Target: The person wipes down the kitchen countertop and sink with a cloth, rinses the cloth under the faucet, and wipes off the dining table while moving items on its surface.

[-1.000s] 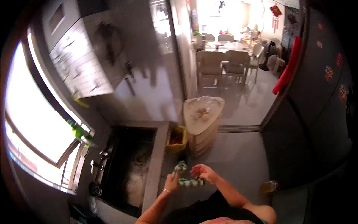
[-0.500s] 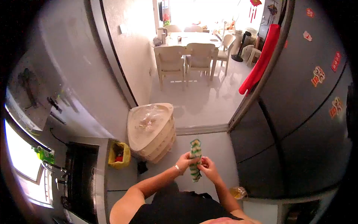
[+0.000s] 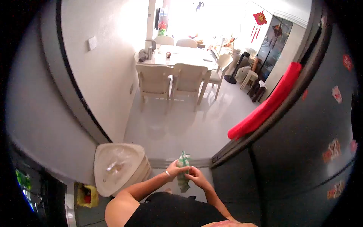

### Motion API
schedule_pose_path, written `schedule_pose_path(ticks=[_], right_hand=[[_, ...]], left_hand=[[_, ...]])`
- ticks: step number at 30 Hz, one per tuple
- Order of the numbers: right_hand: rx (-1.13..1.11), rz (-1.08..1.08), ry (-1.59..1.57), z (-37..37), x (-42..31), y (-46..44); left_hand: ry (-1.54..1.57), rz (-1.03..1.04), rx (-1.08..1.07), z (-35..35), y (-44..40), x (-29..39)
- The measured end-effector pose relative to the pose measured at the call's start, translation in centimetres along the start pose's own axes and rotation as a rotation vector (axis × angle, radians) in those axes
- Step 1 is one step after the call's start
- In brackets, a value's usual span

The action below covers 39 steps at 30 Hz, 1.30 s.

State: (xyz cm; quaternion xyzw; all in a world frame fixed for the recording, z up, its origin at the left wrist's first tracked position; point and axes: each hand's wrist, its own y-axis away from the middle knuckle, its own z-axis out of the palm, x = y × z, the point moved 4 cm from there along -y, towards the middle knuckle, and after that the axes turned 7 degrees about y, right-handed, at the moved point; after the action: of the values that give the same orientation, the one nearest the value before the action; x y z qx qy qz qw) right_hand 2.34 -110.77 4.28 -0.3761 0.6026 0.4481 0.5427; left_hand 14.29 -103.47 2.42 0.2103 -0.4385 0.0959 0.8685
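Note:
In front of my body I hold a long, narrow green-and-white packet (image 3: 183, 184) roughly upright. My left hand (image 3: 174, 169) is closed around its middle, and a pale band circles that wrist. Against the packet's right side, my right hand (image 3: 197, 177) is closed, with its thumb and fingers pinched together at the edge. What exactly the right fingertips grip is too small to make out. The packet's crumpled top end sticks up above my hands, while its lower end hangs below them.
A cream tiered rack (image 3: 119, 166) with a clear plastic bag on top stands to the left, beside a yellow-lined bin (image 3: 87, 196). A doorway sill (image 3: 196, 162) lies ahead, with dining chairs (image 3: 153, 81) beyond. Dark cabinet doors (image 3: 287, 151) and a red padded cover (image 3: 264, 104) line the right.
The view has tilted up and moved forward toward the doorway. My hands still hold the packet, which appears turned slightly.

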Motion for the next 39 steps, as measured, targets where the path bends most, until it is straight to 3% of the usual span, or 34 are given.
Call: schedule_pose_path(ticks=[4, 6, 9, 12, 17, 19, 24, 27, 30, 31, 34, 35, 36, 39], right_hand=[[0.137, -0.005, 0.141, -9.0, -0.4, -7.2], [0.208, 0.033, 0.054, -13.0, -0.5, -10.7], [0.312, -0.045, 0.22, -20.1, -1.7, -17.8], [0.366, -0.146, 0.296, -25.3, -4.9, -26.0], [0.51, -0.293, 0.454, -32.8, -11.3, -41.7], [0.493, -0.284, 0.286, -35.9, -11.8, -46.4], [0.449, -0.168, -0.178, -43.6, -8.9, -55.1], [0.474, -0.15, -0.137, -48.9, -7.6, -58.1], [0.371, 0.424, -0.658, -53.9, -2.7, -59.5], [0.16, 0.437, -0.879, -55.0, -2.0, -59.7], [0.248, 0.201, -0.525, -59.6, -1.6, -60.5], [0.217, 0.016, 0.141, -61.8, -2.8, -61.8], [0.332, -0.143, 0.813, -63.9, -3.8, -62.8], [0.458, -0.323, 1.284, -70.3, -7.9, -67.2]], left_hand=[[0.053, -0.021, -0.034, 0.1, -10.2, 3.5], [-0.084, -0.059, -0.021, 0.1, -15.4, 4.5], [-0.332, -0.18, 0.018, -1.9, -24.1, 4.3], [0.1, -0.295, 0.051, -2.6, -30.4, 6.4], [0.279, 0.229, 0.152, -3.1, -40.8, 16.0], [0.247, 0.329, 0.155, -1.6, -44.2, 20.2], [-0.155, 0.488, 0.128, 1.3, -55.1, 26.9], [-0.536, 0.614, 0.028, 3.6, -62.5, 29.2], [-1.022, 0.596, -0.251, 7.7, -70.8, 31.4], [-1.109, 0.522, -0.388, 9.7, -72.8, 31.6], [-1.388, 0.399, -0.776, 12.4, -79.2, 29.2], [-1.31, 0.377, -0.85, 12.6, -81.3, 28.9], [-1.267, 0.421, -0.837, 12.6, -83.8, 29.0], [-1.22, 0.351, -0.749, 13.4, -90.8, 32.5]])
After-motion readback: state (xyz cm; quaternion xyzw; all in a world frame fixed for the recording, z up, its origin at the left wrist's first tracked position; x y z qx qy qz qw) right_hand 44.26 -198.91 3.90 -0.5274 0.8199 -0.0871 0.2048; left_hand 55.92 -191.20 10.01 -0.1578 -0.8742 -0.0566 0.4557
